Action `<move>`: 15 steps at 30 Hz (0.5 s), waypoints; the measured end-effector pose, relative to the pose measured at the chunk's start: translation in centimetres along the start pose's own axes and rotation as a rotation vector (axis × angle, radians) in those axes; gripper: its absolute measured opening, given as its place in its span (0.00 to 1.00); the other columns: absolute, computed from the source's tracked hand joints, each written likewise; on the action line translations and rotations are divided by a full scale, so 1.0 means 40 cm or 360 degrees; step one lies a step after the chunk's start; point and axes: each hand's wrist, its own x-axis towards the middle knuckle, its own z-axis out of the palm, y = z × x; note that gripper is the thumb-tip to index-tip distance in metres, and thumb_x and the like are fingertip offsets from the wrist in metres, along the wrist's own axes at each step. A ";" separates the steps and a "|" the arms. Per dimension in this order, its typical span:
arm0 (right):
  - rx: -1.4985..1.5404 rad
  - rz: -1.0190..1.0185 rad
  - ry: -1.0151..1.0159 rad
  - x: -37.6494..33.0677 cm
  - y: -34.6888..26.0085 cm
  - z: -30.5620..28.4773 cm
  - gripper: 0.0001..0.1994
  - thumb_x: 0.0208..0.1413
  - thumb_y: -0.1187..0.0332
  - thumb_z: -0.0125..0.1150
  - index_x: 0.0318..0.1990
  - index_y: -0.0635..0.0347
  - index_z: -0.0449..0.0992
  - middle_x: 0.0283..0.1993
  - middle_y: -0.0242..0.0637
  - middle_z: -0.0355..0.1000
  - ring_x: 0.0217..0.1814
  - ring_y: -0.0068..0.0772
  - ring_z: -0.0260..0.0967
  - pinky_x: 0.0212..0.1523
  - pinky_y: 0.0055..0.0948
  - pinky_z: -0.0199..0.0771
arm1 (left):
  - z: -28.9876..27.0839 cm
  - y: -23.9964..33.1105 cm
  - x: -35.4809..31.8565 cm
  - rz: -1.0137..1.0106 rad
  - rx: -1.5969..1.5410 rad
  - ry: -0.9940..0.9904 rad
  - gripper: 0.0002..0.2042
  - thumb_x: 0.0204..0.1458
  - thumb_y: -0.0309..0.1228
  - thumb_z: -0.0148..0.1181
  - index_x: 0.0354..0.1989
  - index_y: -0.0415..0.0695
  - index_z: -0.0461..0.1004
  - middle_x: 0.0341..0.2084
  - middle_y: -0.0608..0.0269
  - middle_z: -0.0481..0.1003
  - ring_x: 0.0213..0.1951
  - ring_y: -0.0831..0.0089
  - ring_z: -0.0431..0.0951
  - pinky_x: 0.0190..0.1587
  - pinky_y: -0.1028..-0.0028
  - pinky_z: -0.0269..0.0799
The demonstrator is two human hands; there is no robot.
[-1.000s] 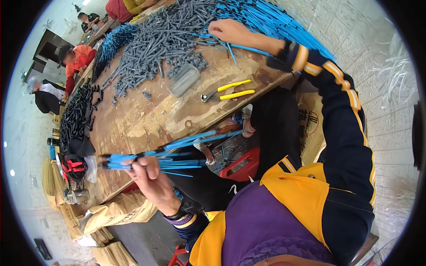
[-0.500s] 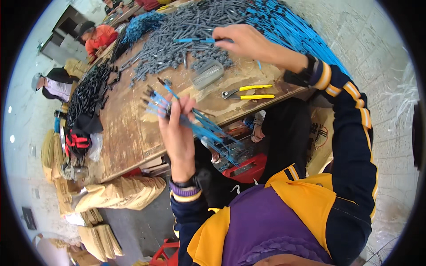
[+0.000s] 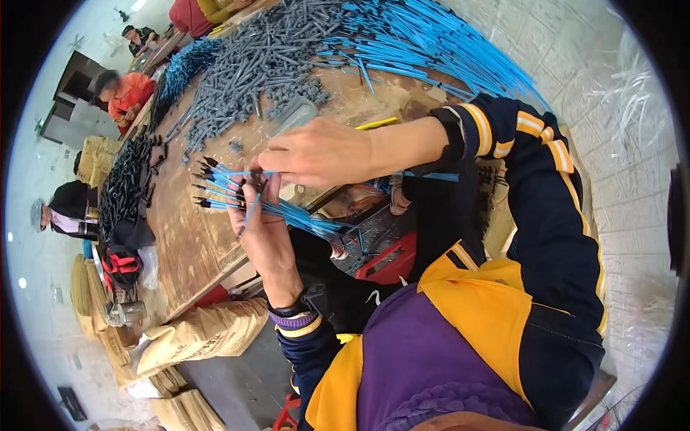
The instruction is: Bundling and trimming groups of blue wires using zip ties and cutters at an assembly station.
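Note:
My left hand [image 3: 267, 237] grips a bundle of thin blue rods [image 3: 287, 212] with dark grey caps on their left ends, held over the wooden table's [image 3: 183, 230] near edge. My right hand [image 3: 320, 152] reaches across from the right and pinches one blue rod at the top of the bundle, touching my left hand's fingers. A heap of loose grey caps [image 3: 251, 61] lies on the table beyond my hands. A pile of long blue rods [image 3: 424, 43] spreads over the far right of the table.
A red crate [image 3: 388, 262] sits under the table by my legs. Yellow-handled pliers [image 3: 377, 123] lie behind my right forearm. Tan sacks [image 3: 201, 334] lie on the floor at the left. Black bundles [image 3: 126, 187] cover the table's left end. Other people sit at the far left.
My right hand came back from the far pile to the bundle with a rod. My left hand lowered slightly and turned the bundle's capped ends leftward.

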 end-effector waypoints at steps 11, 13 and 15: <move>0.0228 0.0114 0.0028 -0.024 -0.002 -0.020 0.13 0.53 0.62 0.60 0.42 0.57 0.69 0.35 0.37 0.68 0.33 0.41 0.73 0.29 0.36 0.74 | -0.031 -0.040 0.017 0.0113 0.0151 0.0180 0.13 0.59 0.23 0.54 0.51 0.40 0.65 0.38 0.55 0.76 0.36 0.65 0.78 0.44 0.66 0.76; 0.0333 0.0087 0.0054 -0.024 0.022 -0.019 0.12 0.54 0.62 0.60 0.42 0.57 0.70 0.34 0.37 0.68 0.32 0.41 0.73 0.29 0.35 0.74 | -0.040 -0.012 0.003 -0.0020 0.0145 0.0003 0.10 0.60 0.25 0.53 0.48 0.40 0.65 0.34 0.56 0.76 0.31 0.66 0.77 0.36 0.69 0.75; 0.1163 0.0801 -0.0325 -0.031 0.120 -0.025 0.09 0.57 0.61 0.56 0.38 0.57 0.72 0.28 0.39 0.67 0.31 0.43 0.72 0.29 0.34 0.73 | -0.046 0.014 -0.019 -0.0090 0.0144 -0.0097 0.08 0.61 0.26 0.52 0.46 0.41 0.65 0.32 0.57 0.76 0.28 0.67 0.76 0.33 0.71 0.75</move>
